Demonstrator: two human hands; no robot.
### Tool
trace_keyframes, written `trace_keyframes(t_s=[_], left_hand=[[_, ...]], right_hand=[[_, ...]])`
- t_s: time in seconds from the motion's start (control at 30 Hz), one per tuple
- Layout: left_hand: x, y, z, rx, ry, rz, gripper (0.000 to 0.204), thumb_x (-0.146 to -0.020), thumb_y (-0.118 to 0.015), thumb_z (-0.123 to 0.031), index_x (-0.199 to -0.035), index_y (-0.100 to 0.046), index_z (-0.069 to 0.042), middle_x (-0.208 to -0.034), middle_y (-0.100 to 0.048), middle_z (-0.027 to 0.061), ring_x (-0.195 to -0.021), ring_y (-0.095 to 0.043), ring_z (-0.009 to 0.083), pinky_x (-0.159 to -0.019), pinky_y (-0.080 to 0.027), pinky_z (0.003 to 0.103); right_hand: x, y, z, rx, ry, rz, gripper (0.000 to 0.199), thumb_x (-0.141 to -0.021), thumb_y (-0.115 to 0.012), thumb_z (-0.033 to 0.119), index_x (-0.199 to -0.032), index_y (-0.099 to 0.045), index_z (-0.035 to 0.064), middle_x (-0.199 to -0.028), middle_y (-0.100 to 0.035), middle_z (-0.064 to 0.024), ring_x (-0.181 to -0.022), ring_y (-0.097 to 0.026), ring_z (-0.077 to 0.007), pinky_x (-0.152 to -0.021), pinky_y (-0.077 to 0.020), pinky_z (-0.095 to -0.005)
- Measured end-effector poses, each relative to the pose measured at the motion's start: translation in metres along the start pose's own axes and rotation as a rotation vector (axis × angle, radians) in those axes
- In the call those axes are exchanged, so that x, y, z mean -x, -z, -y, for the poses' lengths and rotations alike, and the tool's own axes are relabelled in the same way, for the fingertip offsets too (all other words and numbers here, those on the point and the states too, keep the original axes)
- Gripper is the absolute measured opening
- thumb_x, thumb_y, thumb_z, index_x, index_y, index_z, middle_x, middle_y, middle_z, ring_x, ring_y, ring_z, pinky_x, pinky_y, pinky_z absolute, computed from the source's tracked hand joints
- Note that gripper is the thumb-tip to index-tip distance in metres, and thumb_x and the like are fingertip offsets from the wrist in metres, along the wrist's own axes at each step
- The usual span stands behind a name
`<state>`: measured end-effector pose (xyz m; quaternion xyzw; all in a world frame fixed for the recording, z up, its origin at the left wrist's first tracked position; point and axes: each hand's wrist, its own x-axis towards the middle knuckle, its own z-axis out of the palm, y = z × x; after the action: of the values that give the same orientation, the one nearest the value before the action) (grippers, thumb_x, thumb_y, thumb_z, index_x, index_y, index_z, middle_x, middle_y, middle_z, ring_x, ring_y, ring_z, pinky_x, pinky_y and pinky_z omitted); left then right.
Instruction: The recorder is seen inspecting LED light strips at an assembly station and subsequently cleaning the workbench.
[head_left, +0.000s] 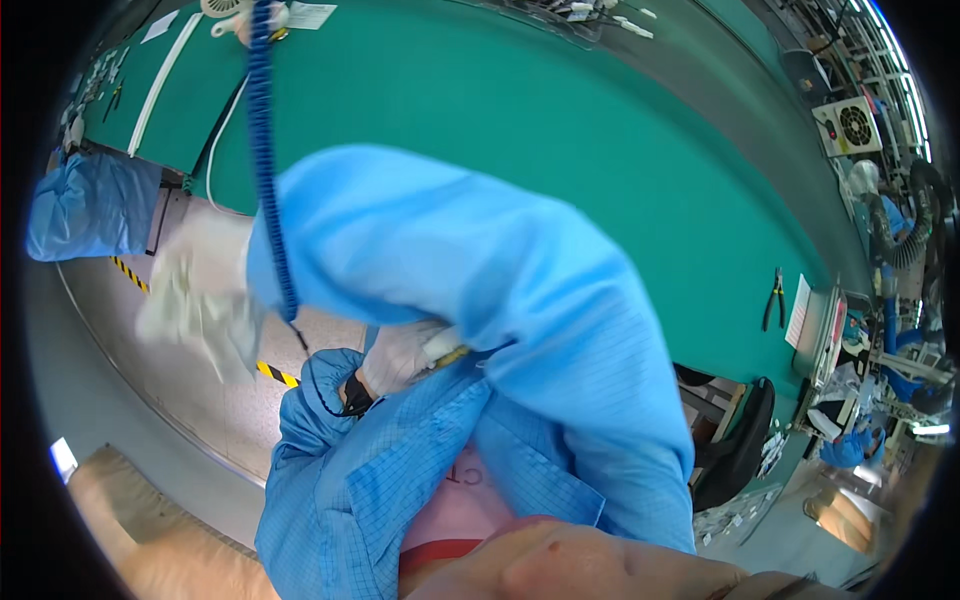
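Note:
My right arm, in a blue sleeve, reaches across my body to the left. At its end my right hand (205, 255), gloved in white and blurred by motion, has a crumpled off-white cloth (205, 325) hanging from it. Close to my chest, my left hand (398, 358) wears a white glove, its fingers bent and partly covered by the right sleeve. Something white and yellowish (446, 352) shows at those fingers, too hidden to name. A black wrist strap (356, 395) circles my left wrist, with a blue coiled cord (262, 130) running up from it in front of the right sleeve.
A green-topped bench (660, 190) spreads ahead, bearing pliers (774, 300) at the right. Trays (822, 335) and a boxed fan unit (848, 125) stand beyond them. A black chair (740, 450) is at lower right. Another person's blue garment (95, 205) shows at far left.

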<state>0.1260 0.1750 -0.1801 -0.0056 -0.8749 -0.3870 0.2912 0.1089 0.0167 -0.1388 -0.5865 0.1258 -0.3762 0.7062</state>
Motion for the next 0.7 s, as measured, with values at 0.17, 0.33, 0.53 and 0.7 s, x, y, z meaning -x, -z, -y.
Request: trace_keyframes(t_s=[0.17, 0.33, 0.53, 0.7], left_hand=[[-0.005, -0.004, 0.009, 0.107, -0.052, -0.031, 0.032, -0.070, -0.072, -0.021, -0.096, -0.067, -0.003, -0.072, -0.063, 0.0065, -0.063, -0.062, 0.0223, -0.057, -0.050, 0.033], [-0.010, -0.001, 0.013, 0.149, -0.079, 0.043, 0.027, -0.070, -0.073, -0.020, -0.085, -0.065, 0.001, -0.074, -0.065, 0.0103, -0.065, -0.065, 0.0239, -0.060, -0.052, 0.034], [-0.017, -0.007, 0.024, 0.158, -0.188, 0.136, 0.027, -0.070, -0.073, -0.019, -0.084, -0.064, 0.003, -0.077, -0.066, 0.0116, -0.068, -0.067, 0.0231, -0.061, -0.053, 0.034], [-0.025, -0.004, 0.024, 0.237, -0.262, 0.225, 0.027, -0.070, -0.073, -0.018, -0.083, -0.063, 0.004, -0.079, -0.066, 0.0116, -0.068, -0.066, 0.0229, -0.060, -0.053, 0.033]], right_hand=[[0.162, 0.046, 0.080, 1.704, -0.352, -0.699, 0.038, -0.069, -0.070, 0.018, -0.105, -0.060, 0.0168, -0.109, -0.055, -0.0041, -0.093, -0.058, -0.0283, -0.073, -0.0508, -0.0441], [0.344, -0.019, 0.105, 1.841, -0.864, -0.819, 0.063, -0.060, -0.077, 0.024, -0.120, -0.057, 0.0231, -0.109, -0.054, -0.0093, -0.096, -0.054, -0.0309, -0.081, -0.0475, -0.0414], [0.480, -0.178, 0.092, 1.935, -1.004, -1.874, 0.040, -0.080, -0.061, 0.004, -0.120, -0.056, 0.0073, -0.121, -0.056, -0.0151, -0.108, -0.055, -0.0332, -0.091, -0.0448, -0.0401], [0.544, -0.258, -0.017, 1.535, -0.922, -2.430, 0.033, -0.086, -0.056, 0.014, -0.117, -0.053, 0.0038, -0.115, -0.057, -0.0143, -0.106, -0.057, -0.0293, -0.091, -0.0462, -0.0364]])
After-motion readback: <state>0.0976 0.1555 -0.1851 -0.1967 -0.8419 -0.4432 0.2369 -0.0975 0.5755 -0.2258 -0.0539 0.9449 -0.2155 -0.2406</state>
